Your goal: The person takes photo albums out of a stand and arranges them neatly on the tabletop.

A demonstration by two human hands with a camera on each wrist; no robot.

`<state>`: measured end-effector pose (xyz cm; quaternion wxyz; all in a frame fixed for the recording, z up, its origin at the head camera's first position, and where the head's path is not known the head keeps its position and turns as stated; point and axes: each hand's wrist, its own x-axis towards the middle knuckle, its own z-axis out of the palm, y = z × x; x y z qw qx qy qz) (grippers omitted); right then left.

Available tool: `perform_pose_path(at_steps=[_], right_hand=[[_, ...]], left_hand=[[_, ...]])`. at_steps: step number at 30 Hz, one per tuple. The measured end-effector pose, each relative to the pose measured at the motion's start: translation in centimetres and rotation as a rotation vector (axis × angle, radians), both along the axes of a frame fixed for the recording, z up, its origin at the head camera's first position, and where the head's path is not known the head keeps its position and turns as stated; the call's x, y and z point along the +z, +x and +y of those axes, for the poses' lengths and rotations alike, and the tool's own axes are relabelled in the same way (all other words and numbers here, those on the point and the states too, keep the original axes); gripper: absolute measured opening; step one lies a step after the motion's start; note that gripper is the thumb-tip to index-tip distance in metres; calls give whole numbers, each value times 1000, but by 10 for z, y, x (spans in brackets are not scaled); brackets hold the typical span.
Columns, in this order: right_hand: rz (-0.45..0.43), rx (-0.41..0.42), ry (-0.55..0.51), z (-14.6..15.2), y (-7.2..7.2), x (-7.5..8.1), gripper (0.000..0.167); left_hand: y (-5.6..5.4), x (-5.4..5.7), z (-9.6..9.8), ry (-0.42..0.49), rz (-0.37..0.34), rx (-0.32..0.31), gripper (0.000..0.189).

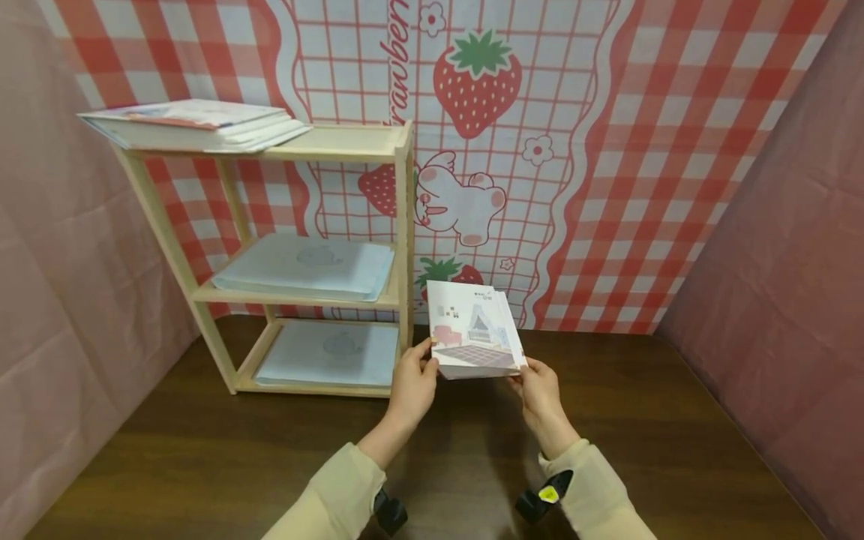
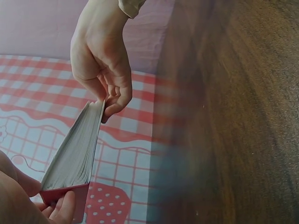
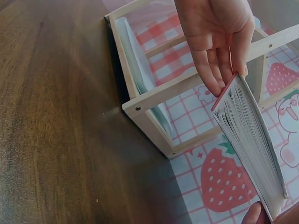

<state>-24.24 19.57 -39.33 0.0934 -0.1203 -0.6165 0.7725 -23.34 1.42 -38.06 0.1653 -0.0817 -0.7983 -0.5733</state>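
Both hands hold one book (image 1: 472, 322) above the table, beside the shelf. Its white cover shows a drawn room with a pink armchair. My left hand (image 1: 413, 384) pinches the near left corner, thumb on top; in the left wrist view its fingers bend under the red spine. The right hand (image 1: 542, 396) grips the near right corner, at the loose page edges. In the right wrist view the book's page block (image 3: 247, 133) runs between the hands, with the left hand (image 3: 217, 35) at the spine end and only part of the right hand (image 3: 254, 213) visible.
To the left stands a three-tier wooden shelf (image 1: 403, 225). Books (image 1: 202, 120) are stacked on its top tier. Pale blue flat folders or books (image 1: 270, 262) lie on the middle and bottom tiers. A strawberry-patterned cloth (image 1: 607, 187) hangs behind the dark wooden table (image 1: 641, 420); pink curtains flank it.
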Motion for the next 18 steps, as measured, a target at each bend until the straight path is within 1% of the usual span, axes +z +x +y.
perform_pose_path(at_steps=[6,9,13,18], right_hand=[[-19,2,17,0,2,-4,37],[-29,2,28,0,2,-6,37],[-42,-2,28,0,2,-10,37],[-63,3,28,-1,2,-14,37]], left_hand=[[1,-3,0,10,-21,16,37],[0,-6,0,28,-33,14,37],[0,-9,0,51,-50,12,36],[0,-13,0,61,-81,26,35]])
